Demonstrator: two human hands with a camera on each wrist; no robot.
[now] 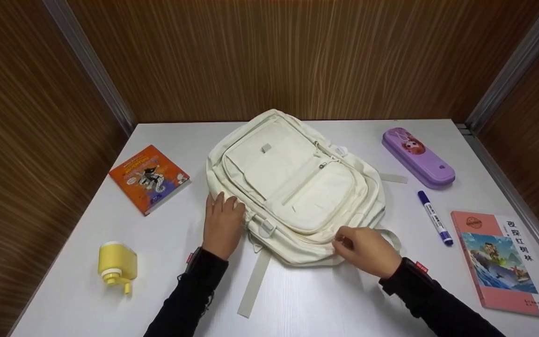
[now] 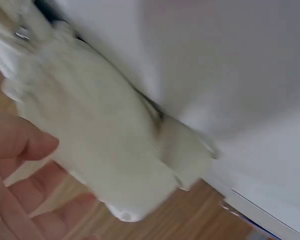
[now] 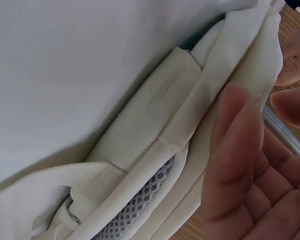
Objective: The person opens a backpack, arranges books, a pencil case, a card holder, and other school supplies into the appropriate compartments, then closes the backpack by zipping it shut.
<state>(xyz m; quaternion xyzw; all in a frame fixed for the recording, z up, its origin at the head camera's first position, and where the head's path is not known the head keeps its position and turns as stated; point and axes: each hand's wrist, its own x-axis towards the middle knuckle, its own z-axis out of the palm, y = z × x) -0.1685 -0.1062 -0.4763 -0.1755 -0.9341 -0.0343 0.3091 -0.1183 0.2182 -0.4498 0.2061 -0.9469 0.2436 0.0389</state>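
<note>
A cream backpack (image 1: 297,187) lies flat in the middle of the white table (image 1: 325,299), front pockets up. My left hand (image 1: 222,202) rests on its near left corner with the fingers laid fairly straight on the fabric. In the left wrist view the backpack (image 2: 105,145) bulges just past my fingers (image 2: 20,145). My right hand (image 1: 342,242) pinches the bag's near edge with curled fingers. The right wrist view shows the backpack (image 3: 180,110), its straps and grey mesh beside my thumb (image 3: 235,145), with the fingertips (image 3: 295,55) on the fabric edge.
An orange book (image 1: 150,178) and a yellow bottle (image 1: 117,264) lie on the left. On the right are a purple pencil case (image 1: 418,157), a blue marker (image 1: 434,217) and a pink book (image 1: 503,262). Wooden walls enclose the table. A loose strap (image 1: 255,281) trails toward me.
</note>
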